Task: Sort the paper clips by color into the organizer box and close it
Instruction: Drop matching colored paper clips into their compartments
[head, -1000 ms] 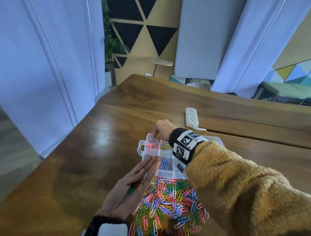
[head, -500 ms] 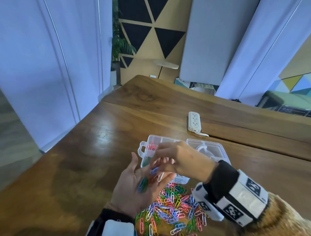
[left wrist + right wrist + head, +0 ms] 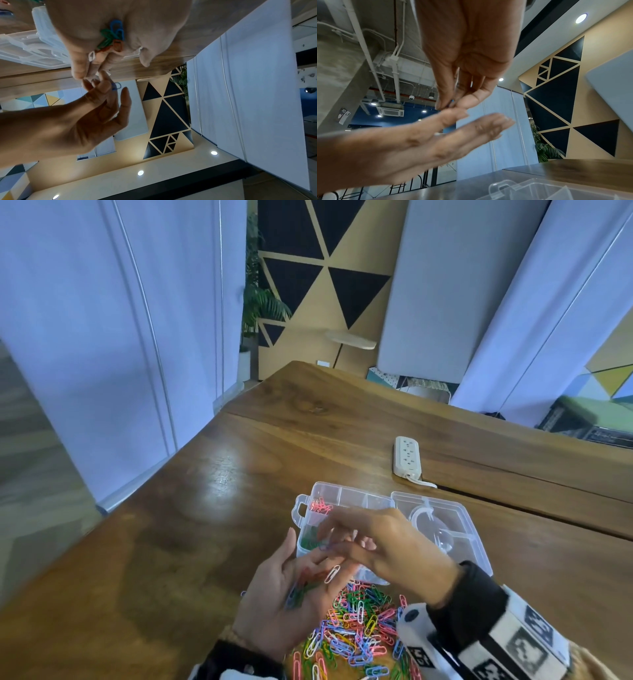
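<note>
Low in the frame's centre, the right hand (image 3: 387, 549) pinches a blue clip (image 3: 116, 86) off the flat, clip-laden left hand (image 3: 291, 597), just above the open organizer box (image 3: 342, 498); mid-sorting, it next likely needs the blue compartment.

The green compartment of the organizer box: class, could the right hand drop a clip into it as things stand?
Probably yes. The organizer box lies open, its lid folded aside, and the right hand hovers just above the green compartment, already pinching a blue clip.
</note>
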